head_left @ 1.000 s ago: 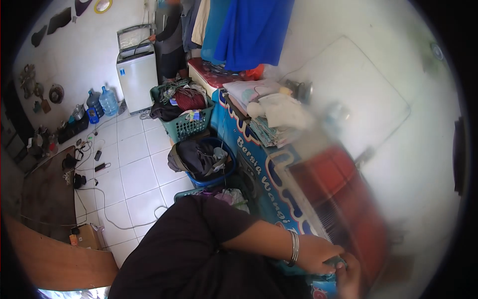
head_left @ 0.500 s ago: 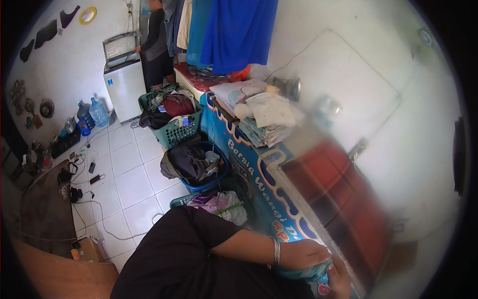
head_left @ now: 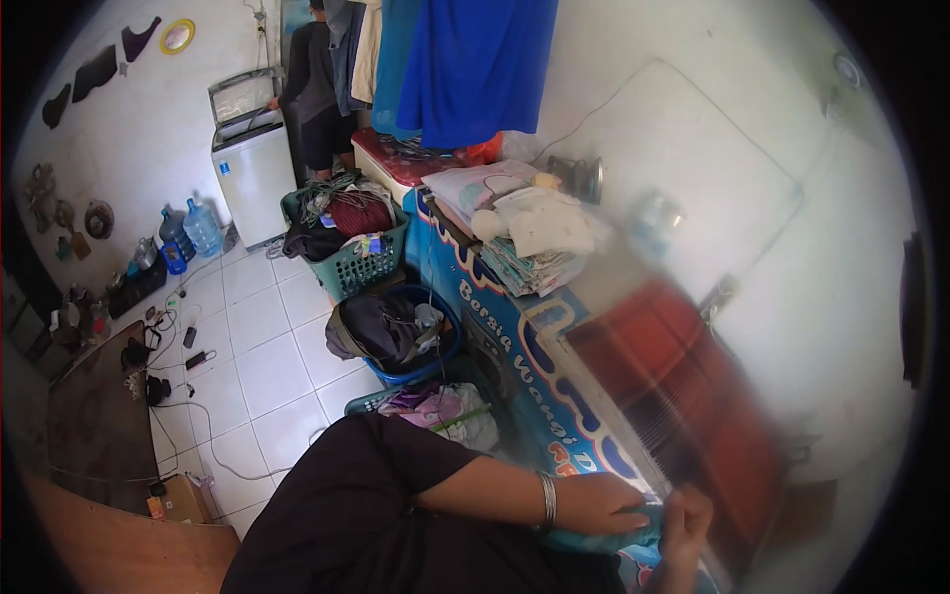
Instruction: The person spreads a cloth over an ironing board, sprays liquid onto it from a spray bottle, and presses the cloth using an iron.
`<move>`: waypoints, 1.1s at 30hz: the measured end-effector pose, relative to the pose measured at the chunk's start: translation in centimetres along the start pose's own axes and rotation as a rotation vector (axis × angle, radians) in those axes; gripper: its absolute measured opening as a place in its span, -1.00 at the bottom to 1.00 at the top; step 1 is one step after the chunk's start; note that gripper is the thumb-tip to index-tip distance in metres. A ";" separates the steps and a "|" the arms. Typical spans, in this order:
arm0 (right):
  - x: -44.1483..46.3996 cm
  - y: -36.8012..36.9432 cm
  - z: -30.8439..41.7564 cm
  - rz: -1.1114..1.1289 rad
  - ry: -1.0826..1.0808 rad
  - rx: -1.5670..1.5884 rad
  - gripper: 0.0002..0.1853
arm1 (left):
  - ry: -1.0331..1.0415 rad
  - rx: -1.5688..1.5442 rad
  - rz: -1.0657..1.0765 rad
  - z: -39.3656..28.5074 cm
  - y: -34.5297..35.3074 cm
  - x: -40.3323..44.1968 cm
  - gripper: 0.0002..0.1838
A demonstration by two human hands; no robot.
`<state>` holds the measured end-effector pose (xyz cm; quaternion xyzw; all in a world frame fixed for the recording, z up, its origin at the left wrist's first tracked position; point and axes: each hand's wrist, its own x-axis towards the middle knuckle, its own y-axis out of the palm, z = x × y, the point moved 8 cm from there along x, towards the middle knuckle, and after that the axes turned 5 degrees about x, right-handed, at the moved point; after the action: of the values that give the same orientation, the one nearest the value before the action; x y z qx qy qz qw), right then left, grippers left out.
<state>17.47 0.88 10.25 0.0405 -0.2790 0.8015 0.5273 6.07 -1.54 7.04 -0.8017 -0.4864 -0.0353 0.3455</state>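
White-tiled floor (head_left: 269,378), teal cloth (head_left: 598,543) partly hidden, left fingers (head_left: 623,521) over it, right fingers (head_left: 693,509) curled, both grips unclear

At the far wall, a pale top-loading washing machine (head_left: 251,188) stands with its lid raised, a person (head_left: 312,84) in dark clothes beside it, two large blue water bottles (head_left: 204,233) on the other side, and a yellow-rimmed round frame (head_left: 178,37) above. A green basket (head_left: 361,267) heaped with cords and fabric and a blue tub (head_left: 450,351) holding a dark bundle line the lettered counter (head_left: 515,364), which carries folded cloths (head_left: 544,255) near hanging blue fabric (head_left: 482,74). Cables (head_left: 213,441) trail over white floor tiles (head_left: 272,381) near a cardboard box (head_left: 184,497).
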 end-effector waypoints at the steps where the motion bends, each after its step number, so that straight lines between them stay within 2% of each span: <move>1: 0.0 0.3 0.2 0.008 -0.037 -0.075 -0.59 | -0.023 -0.018 0.036 0.3 0.4 -0.3 -0.64; 2: -0.2 0.5 0.3 0.014 -0.072 -0.151 -0.56 | -0.045 -0.039 0.075 0.6 0.9 -0.6 -0.62; 3: 0.1 0.9 0.4 0.037 -0.108 -0.149 -0.55 | 0.019 -0.092 0.003 0.2 0.3 -0.8 -0.61; 6: 0.3 1.7 0.7 0.074 -0.090 -0.094 -0.57 | 0.094 -0.109 -0.042 -0.3 -0.4 -1.0 -0.62; 10: 0.6 2.2 0.3 0.031 -0.032 -0.062 -0.58 | -0.060 -0.164 0.023 0.3 -0.8 -0.6 -0.64; 12: 0.5 2.6 -0.2 0.040 -0.039 -0.108 -0.59 | -0.097 -0.055 0.115 0.3 -1.0 -0.7 -0.66; 14: 0.9 3.7 -0.1 0.089 -0.037 0.152 -0.65 | -0.028 -0.177 -0.001 0.3 -1.9 -0.7 -0.69; 15: 0.9 3.7 -1.6 0.198 -0.073 0.202 -0.69 | 0.004 -0.217 -0.043 -0.1 -2.8 -0.9 -0.71; 16: 0.6 4.2 -3.0 0.196 -0.073 0.200 -0.69 | 0.007 -0.217 -0.042 -0.2 -3.4 -1.0 -0.71; 18: -0.1 6.5 -7.2 0.310 0.225 0.641 -0.72 | -0.090 -0.352 -0.084 0.6 -5.0 -1.2 -0.73; 19: -0.5 7.3 -9.0 0.368 0.309 0.594 -0.73 | -0.090 -0.347 -0.084 0.9 -5.4 -1.3 -0.73; 21: -1.5 8.7 -13.2 0.494 0.469 0.555 -0.71 | -0.210 -0.411 -0.379 2.9 -8.2 -2.2 -0.79; 22: -1.8 9.1 -14.5 0.489 0.530 0.486 -0.69 | -0.209 -0.406 -0.380 2.0 -9.4 -2.3 -0.79; 24: -2.0 9.6 -16.5 0.469 0.452 0.189 -0.67 | -0.247 -0.810 -0.413 0.5 -11.5 -2.6 -0.81; 25: -1.8 10.1 -15.6 0.514 0.446 0.001 -0.67 | -0.244 -0.807 -0.411 -0.4 -12.2 -2.7 -0.81; 26: -2.6 11.1 -18.2 0.516 0.395 0.159 -0.69 | -0.240 -0.834 -0.441 -1.1 -12.9 -2.7 -0.80; 27: -3.2 11.8 -19.8 0.513 0.390 0.158 -0.69 | -0.233 -0.862 -0.471 -1.4 -13.5 -2.8 -0.78; 30: -3.7 12.7 -23.0 0.386 0.382 0.077 -0.70 | -0.153 -0.821 -0.495 -2.7 -14.8 -2.7 -0.88; 31: -3.4 12.2 -23.6 0.311 0.311 0.039 -0.73 | -0.140 -0.808 -0.497 -3.1 -15.4 -2.9 -0.88; 33: -2.3 8.8 -23.8 0.168 0.346 0.067 -0.79 | -0.112 -0.456 -0.489 -4.7 -17.1 -4.2 -0.89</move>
<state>16.30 8.09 -14.17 -0.1040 -0.1599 0.8465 0.4971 -8.60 -2.59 17.87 -0.7187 -0.6621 -0.1808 0.1115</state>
